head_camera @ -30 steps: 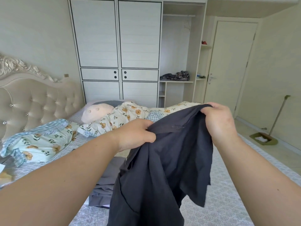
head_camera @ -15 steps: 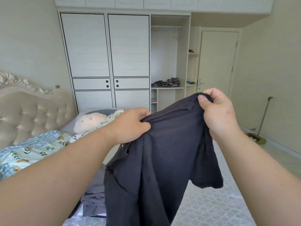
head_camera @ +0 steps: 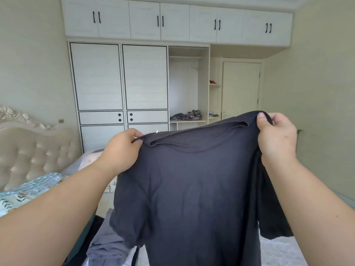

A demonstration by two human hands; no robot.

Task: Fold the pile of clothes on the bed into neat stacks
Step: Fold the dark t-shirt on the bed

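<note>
Matt dark-grey knit cloth shirt [head_camera: 192,189]; satiny, button-tufted upholstered headboard [head_camera: 34,150] at left; smooth white laminate wardrobe [head_camera: 119,77] beyond; textured pale cloth bedcover [head_camera: 278,252] at near right; printed cotton quilt [head_camera: 26,191].

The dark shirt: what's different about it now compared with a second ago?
The dark shirt has been raised and spread out: the left hand and right hand moved apart, so the bunched cloth now hangs flat with its collar stretched between them. Both hands still grip its top edge. The grey clothes on the bed lie as before.
</note>
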